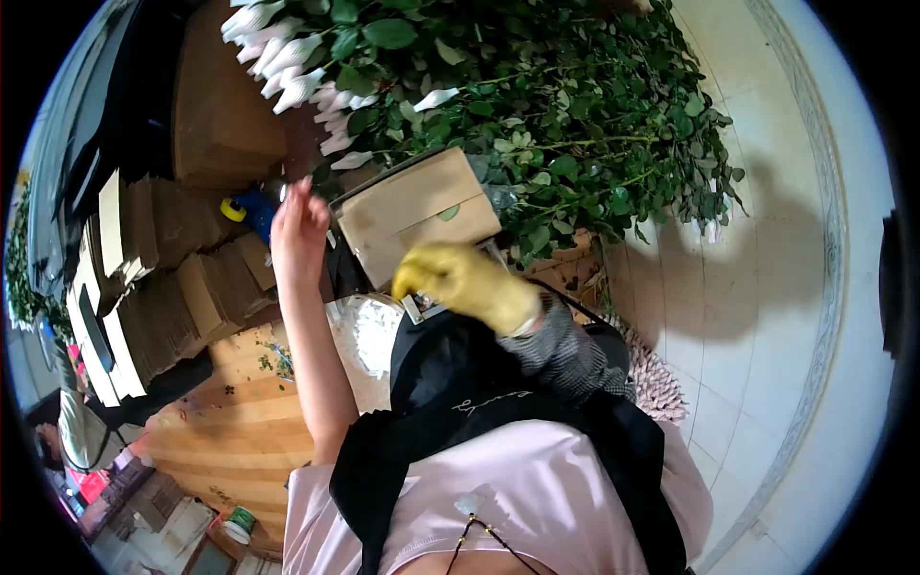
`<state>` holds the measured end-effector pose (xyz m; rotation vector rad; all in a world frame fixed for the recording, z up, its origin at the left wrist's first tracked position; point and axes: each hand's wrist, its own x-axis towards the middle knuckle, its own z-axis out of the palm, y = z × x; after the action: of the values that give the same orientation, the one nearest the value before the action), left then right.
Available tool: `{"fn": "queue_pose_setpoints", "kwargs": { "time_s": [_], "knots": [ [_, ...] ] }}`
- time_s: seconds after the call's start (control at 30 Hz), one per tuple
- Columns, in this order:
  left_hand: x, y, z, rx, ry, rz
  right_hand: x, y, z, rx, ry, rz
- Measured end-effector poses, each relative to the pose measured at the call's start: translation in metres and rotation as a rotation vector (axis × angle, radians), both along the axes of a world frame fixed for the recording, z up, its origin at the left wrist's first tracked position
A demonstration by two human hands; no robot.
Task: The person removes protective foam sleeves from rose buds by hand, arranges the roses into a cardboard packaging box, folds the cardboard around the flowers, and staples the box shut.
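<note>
My left hand (299,230) is bare and raised beside the left edge of a cardboard box (412,211). Its fingers are bent and somewhat blurred, and whether anything is between them is unclear. A thick yellow glove covers my right hand (465,286), with a grey checked sleeve above the wrist. Those gloved fingers are curled in front of the box's near side, over my black apron (450,359). What they hold, if anything, is hidden. Beyond the box lies a big heap of leafy rose stems (575,125), their heads wrapped in white sleeves (287,72).
Stacks of folded cardboard (172,297) stand on the left, near a blue and yellow object (251,213). White bits fill a container (369,331) beside my lap. Wooden flooring (220,412) lies lower left, pale tiles (728,287) on the right. Pale netting (656,383) is by my right side.
</note>
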<state>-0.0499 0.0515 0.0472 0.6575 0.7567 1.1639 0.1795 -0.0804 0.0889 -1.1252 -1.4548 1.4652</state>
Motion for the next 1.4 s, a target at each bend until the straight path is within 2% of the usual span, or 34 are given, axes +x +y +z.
{"fn": "queue_pose_setpoints", "kwargs": {
  "time_s": [0.07, 0.1, 0.13, 0.17, 0.2, 0.23, 0.27, 0.3, 0.37, 0.4, 0.43, 0.5, 0.57, 0.63, 0.67, 0.7, 0.77, 0.83, 0.87, 0.9, 0.97, 1.0, 1.03, 1.1, 1.13, 1.17, 1.23, 1.3, 1.37, 1.4],
  "knots": [
    [0.053, 0.033, 0.035, 0.132, 0.185, -0.293, 0.061, 0.0, -0.004, 0.054, 0.114, -0.116],
    [0.092, 0.048, 0.054, 0.101, 0.396, -0.398, 0.09, -0.001, -0.005, -0.026, 0.134, -0.177],
    [0.135, 0.059, 0.057, 0.098, 0.458, -0.441, 0.113, 0.0, -0.011, -0.192, 0.165, -0.298],
    [0.173, 0.068, 0.05, 0.13, 0.633, -0.48, 0.127, 0.0, -0.02, -0.359, 0.198, -0.416],
    [0.202, 0.086, 0.001, 0.246, 0.811, -0.48, 0.132, -0.001, -0.029, -0.42, 0.21, -0.458],
    [0.223, 0.088, -0.016, 0.645, 1.538, -0.508, 0.135, -0.001, -0.035, -0.484, 0.221, -0.496],
    [0.242, 0.095, -0.048, 0.605, 1.858, -0.737, 0.136, -0.003, -0.032, -0.581, 0.243, -0.465],
    [0.251, 0.083, -0.06, 0.594, 2.004, -0.714, 0.136, -0.006, -0.031, -0.613, 0.248, -0.443],
    [0.257, 0.06, -0.034, 0.912, 2.253, -0.388, 0.143, -0.022, -0.033, -0.53, 0.41, -0.343],
    [0.253, 0.06, -0.028, 1.036, 2.164, -0.314, 0.141, -0.031, -0.035, -0.426, 0.428, -0.277],
    [0.242, 0.057, -0.021, 1.129, 1.946, -0.298, 0.131, -0.04, -0.048, -0.408, 0.417, -0.283],
    [0.223, 0.034, 0.003, 0.973, 1.672, -0.354, 0.124, -0.054, -0.071, -0.359, 0.173, -0.312],
    [0.199, 0.01, 0.019, 0.88, 1.526, -0.601, 0.121, -0.06, -0.094, -0.37, 0.218, -0.359],
    [0.183, -0.028, 0.013, 0.976, 1.541, -0.704, 0.117, -0.067, -0.101, -0.317, 0.188, -0.513],
    [0.19, -0.044, 0.018, 1.031, 1.669, -0.734, 0.124, -0.067, -0.089, -0.287, 0.12, -0.489],
    [0.199, -0.055, 0.012, 1.019, 1.701, -0.604, 0.13, -0.064, -0.075, -0.36, 0.133, -0.447],
    [0.2, -0.057, 0.008, 1.018, 1.704, -0.557, 0.13, -0.069, -0.058, -0.313, 0.186, -0.436],
    [0.192, -0.056, 0.0, 1.01, 1.661, -0.567, 0.124, -0.083, -0.068, -0.28, 0.125, -0.311],
    [0.189, -0.054, -0.004, 1.011, 1.619, -0.567, 0.104, -0.097, -0.115, -0.316, 0.243, -0.319],
    [0.188, -0.054, -0.007, 1.005, 1.619, -0.556, 0.104, -0.088, -0.113, -0.402, 0.144, -0.22],
    [0.187, -0.053, -0.013, 1.019, 1.596, -0.552, 0.085, -0.072, -0.18, -0.521, -0.505, -0.292],
    [0.185, -0.051, -0.013, 1.042, 1.598, -0.594, 0.092, -0.055, -0.198, -0.533, -0.618, -0.337],
    [0.184, -0.049, -0.011, 1.044, 1.593, -0.591, 0.107, -0.032, -0.211, -0.494, -0.615, -0.382],
    [0.185, -0.038, 0.003, 0.998, 1.614, -0.76, 0.132, -0.004, -0.223, -0.483, -0.558, -0.398],
    [0.188, -0.026, 0.017, 0.896, 1.584, -0.928, 0.139, -0.006, -0.223, -0.491, -0.52, -0.386],
    [0.194, -0.022, 0.024, 0.753, 1.606, -0.869, 0.143, -0.012, -0.223, -0.505, -0.502, -0.383],
    [0.214, -0.001, -0.002, 0.928, 1.566, -0.737, 0.14, -0.035, -0.219, -0.533, -0.426, -0.363],
    [0.222, 0.002, -0.029, 0.901, 1.607, -0.81, 0.131, -0.063, -0.207, -0.563, -0.328, -0.366],
    [0.231, 0.007, -0.023, 1.046, 1.775, -1.099, 0.134, -0.08, -0.189, -0.577, -0.246, -0.402],
    [0.218, 0.0, -0.017, 0.981, 1.583, -0.881, 0.134, -0.085, -0.181, -0.579, -0.194, -0.419]
  ]
}}
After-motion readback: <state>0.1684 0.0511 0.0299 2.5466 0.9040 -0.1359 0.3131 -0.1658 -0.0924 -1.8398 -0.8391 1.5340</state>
